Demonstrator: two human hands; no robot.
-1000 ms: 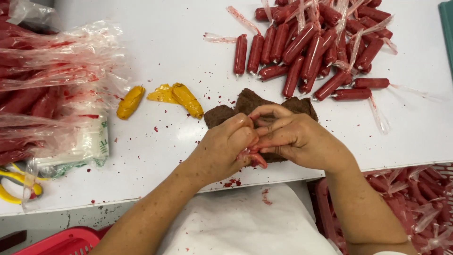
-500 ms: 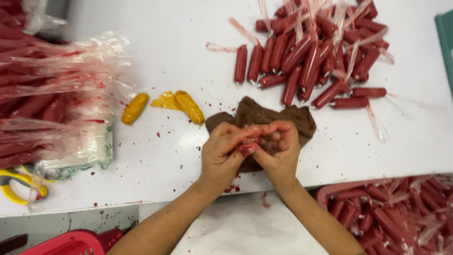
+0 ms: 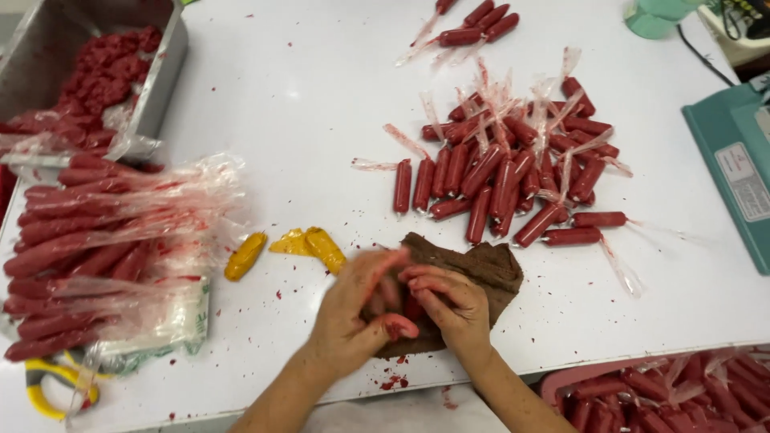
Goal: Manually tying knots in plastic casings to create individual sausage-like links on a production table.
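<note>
My left hand point(image 3: 350, 319) and my right hand point(image 3: 450, 305) meet over a brown cloth point(image 3: 488, 269) at the table's near edge. Both are smeared red, and together they pinch a small red sausage-like piece point(image 3: 398, 323) between the fingers. Behind the cloth lies a pile of short red sausages point(image 3: 513, 160) in clear plastic twists. Long red sausages in clear wrap point(image 3: 88, 232) are heaped at the left. Most of the held piece is hidden by my fingers.
Yellow finger covers point(image 3: 309, 244) lie left of the cloth. A metal tray of red mince point(image 3: 100, 68) stands at the far left. Yellow-handled scissors point(image 3: 52, 381) sit near left, a teal machine point(image 3: 734, 172) right, a pink crate of sausages point(image 3: 666, 393) below.
The view has tilted up, showing the metal tray and more of the table. My hands have stayed over the cloth, and the left fingers have spread more over the right.
</note>
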